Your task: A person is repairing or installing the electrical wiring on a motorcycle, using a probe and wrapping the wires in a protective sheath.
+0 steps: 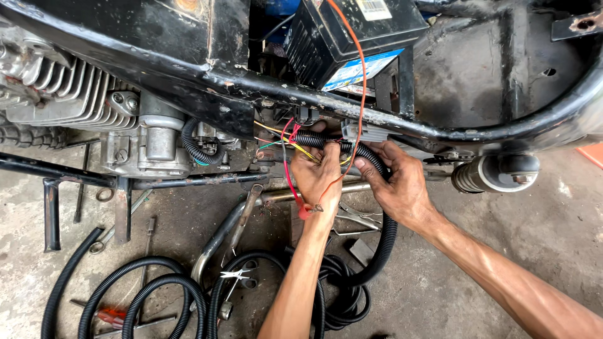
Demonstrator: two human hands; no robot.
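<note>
- A black ribbed conduit (pixel 326 142) with coloured wires (pixel 286 143) spilling from its end runs just under the black frame tube (pixel 440 130) of a stripped motorcycle, then curves down to the floor
- The left hand (pixel 317 174) has its fingers curled around the bundle where the yellow, red and green wires leave the conduit, gripping it from below
- The right hand (pixel 397 182) has its fingers closed on the same conduit a little further along, thumb on top, just beside a grey connector block (pixel 364 130) fixed under the frame
- An orange wire (pixel 359 75) drops from above, crosses the hands and ends near a small red terminal (pixel 304 212) by the left wrist
- A black battery (pixel 345 37) sits tilted in the frame above the hands
- To the left are the finned engine cylinder (pixel 59 88) and a short ribbed hose (pixel 198 149) beside it
- To the right a rear shock absorber (pixel 496 173) shows under the frame
- On the concrete floor (pixel 490 251) lie coils of more black conduit (pixel 157 295), a bent metal pipe (pixel 217 242), small pliers (pixel 235 275) and a red-handled screwdriver (pixel 108 314)
</note>
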